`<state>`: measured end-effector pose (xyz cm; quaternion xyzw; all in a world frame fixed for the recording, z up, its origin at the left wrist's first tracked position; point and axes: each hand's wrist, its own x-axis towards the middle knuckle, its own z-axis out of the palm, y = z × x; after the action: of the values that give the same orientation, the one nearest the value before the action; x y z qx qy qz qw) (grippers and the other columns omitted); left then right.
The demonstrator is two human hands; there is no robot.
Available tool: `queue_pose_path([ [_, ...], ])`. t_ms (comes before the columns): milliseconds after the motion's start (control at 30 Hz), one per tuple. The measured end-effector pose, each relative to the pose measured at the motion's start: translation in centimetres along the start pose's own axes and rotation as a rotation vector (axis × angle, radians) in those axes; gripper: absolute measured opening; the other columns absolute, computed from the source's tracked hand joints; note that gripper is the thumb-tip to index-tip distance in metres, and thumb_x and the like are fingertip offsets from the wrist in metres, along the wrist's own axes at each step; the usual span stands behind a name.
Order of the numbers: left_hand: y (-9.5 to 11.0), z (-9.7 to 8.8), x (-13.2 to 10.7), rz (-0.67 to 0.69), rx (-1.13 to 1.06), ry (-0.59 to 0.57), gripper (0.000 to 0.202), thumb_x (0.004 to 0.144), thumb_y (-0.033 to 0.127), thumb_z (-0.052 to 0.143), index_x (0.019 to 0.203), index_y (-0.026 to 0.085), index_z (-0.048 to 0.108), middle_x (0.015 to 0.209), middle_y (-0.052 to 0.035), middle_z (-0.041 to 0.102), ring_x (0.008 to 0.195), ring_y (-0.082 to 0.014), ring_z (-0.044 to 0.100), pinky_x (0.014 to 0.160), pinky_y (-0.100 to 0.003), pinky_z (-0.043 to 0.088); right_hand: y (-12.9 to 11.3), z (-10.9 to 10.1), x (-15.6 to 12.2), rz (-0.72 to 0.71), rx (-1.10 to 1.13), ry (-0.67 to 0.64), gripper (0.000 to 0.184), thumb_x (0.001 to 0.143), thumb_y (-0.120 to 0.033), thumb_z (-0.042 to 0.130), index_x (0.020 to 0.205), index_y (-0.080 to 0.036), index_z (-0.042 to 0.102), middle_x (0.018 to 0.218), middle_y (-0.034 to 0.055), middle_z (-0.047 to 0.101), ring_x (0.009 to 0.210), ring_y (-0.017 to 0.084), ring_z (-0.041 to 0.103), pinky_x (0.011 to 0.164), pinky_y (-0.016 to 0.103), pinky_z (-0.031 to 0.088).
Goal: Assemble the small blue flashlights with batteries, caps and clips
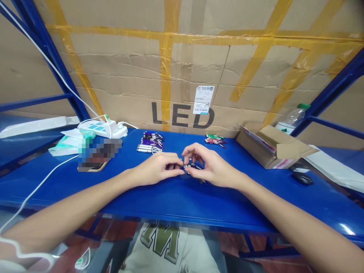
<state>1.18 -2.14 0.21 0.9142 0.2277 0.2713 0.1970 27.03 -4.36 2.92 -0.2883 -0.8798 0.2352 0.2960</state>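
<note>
Glossy blue table point(159, 203), wrinkled cardboard point(125, 72)

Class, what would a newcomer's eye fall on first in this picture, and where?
Probably the bold black LED lettering low on the taped cardboard behind the blue table. Next, the left hand and right hand, close together around small round pieces mid-table. Beyond them, what look like keychain penlights lie in two colourful groups, one left, one right.

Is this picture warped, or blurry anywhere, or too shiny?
All in the head view: apparent wide-angle stretch in the forearms; a glare spot on the blue table, far right; softness on the white cable, lower left; small pieces by the right hand too indistinct to identify; LED lettering clear.
</note>
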Motion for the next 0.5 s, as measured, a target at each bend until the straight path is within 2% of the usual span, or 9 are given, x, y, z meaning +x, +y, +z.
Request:
queue_pose_path([
  [233,0.3,-0.1,0.1,-0.012,-0.015,0.056,0.022,0.106,0.036,0.069,0.115,0.018,0.078,0.094,-0.0034,0.072,0.079,-0.0157,0.065,0.079,-0.028,0.051,0.9,-0.4,0.2,0.019,-0.112,0.087,0.024,0.099,-0.017,0.064,0.12,-0.025,0.057,0.103,0.003,0.071,0.091,0.021,0.061,0.085,0.036,0.051],
  [500,-0.1,0.0,0.2,-0.018,0.016,0.104,0.019,0.105,0.034,0.071,0.112,0.017,0.077,0.091,-0.0023,0.07,0.079,-0.0154,0.065,0.078,-0.028,0.05,1.6,-0.3,0.0,0.136,-0.25,-0.212,0.023,0.094,-0.015,0.067,0.112,-0.024,0.056,0.109,0.0041,0.072,0.101,0.024,0.062,0.084,0.036,0.047],
])
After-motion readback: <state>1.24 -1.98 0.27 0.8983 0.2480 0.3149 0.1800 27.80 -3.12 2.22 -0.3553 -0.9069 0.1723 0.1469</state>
